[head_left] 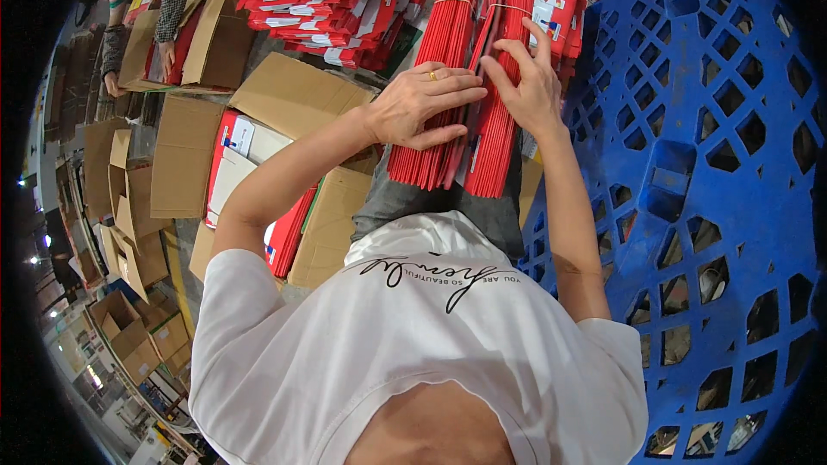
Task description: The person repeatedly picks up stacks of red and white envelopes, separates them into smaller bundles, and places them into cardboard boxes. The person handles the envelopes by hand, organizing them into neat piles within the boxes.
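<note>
Two bundles of flat red card pieces stand on edge side by side in front of me. The left bundle and the right bundle each have a rubber band round their far part. Across the left bundle lies my left hand, a ring on one finger, its fingers stretched toward the gap between the bundles. My right hand rests on the right bundle with its fingers apart. A few looser pieces show between the two bundles. Neither hand is closed round anything.
Tall piles of red-and-white flat packages stand at the far left. An open cardboard box with red packages is on my left. A blue plastic pallet fills the right side. Another person's hand reaches into a far-left box.
</note>
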Tool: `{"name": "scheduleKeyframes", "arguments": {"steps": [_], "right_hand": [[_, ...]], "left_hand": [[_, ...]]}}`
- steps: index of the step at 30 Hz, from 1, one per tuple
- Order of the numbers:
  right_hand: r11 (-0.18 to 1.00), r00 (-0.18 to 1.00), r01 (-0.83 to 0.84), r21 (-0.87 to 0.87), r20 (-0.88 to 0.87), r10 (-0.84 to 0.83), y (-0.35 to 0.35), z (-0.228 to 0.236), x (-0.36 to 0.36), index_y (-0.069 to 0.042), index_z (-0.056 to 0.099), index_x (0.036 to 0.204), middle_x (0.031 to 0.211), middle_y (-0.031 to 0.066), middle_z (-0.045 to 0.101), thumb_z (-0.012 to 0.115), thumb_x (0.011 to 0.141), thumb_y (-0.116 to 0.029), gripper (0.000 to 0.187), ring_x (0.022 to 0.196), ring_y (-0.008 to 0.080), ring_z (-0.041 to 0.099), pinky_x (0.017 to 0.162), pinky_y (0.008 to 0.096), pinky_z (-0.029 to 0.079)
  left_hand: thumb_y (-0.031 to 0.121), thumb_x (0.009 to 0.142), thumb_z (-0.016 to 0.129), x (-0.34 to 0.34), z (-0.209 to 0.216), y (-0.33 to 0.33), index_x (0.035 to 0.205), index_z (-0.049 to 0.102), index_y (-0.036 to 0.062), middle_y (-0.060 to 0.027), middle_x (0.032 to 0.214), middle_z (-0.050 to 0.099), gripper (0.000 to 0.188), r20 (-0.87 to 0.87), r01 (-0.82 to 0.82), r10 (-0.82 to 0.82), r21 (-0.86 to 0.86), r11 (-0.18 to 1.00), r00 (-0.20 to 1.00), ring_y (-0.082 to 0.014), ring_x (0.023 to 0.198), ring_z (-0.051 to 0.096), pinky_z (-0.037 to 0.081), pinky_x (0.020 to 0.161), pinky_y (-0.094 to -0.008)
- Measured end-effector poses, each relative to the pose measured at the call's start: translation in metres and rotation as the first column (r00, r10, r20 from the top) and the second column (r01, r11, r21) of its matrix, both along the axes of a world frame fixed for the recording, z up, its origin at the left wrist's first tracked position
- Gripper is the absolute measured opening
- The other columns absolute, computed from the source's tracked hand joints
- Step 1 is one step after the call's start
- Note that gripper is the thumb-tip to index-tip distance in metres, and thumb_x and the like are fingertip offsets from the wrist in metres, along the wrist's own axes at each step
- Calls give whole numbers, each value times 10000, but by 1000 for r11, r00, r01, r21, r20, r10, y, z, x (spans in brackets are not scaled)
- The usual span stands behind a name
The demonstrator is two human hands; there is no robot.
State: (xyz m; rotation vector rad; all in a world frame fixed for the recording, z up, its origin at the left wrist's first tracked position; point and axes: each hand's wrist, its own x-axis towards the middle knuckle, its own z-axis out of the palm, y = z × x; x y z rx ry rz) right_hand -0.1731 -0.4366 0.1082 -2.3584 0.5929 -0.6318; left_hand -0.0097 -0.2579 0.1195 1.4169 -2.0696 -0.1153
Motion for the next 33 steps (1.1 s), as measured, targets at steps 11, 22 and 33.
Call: {"name": "scheduleKeyframes", "arguments": {"steps": [11,22,33], "right_hand": [[999,996,-43,-32,78,45,-5,-4,3,-144,681,1092,1527,208,385,758,896,-311,269,1145,441,648,892,514,564],[999,995,15,-42,101,-11,-1,-5,6,-109,650,1010,1474,232,414,768,852,-251,243,1156,488,627,907,538,551],[985,985,-38,-167,158,65,-3,-8,21,-46,721,882,1459,222,487,720,856,-156,112,1429,444,387,1155,534,372]], "left_hand": [[286,865,749,4,-3,-3,1244,670,-4,-171,1279,633,483,49,43,-41,-45,998,998,-317,1220,613,496,1010,-451],[289,895,708,8,0,-6,1339,625,40,-127,1233,636,516,109,65,-71,50,997,992,-307,1252,582,432,1077,-471],[308,913,715,-6,2,9,1303,629,28,-167,1384,581,487,39,-34,34,12,999,999,-325,1379,503,374,1148,-508]]}}
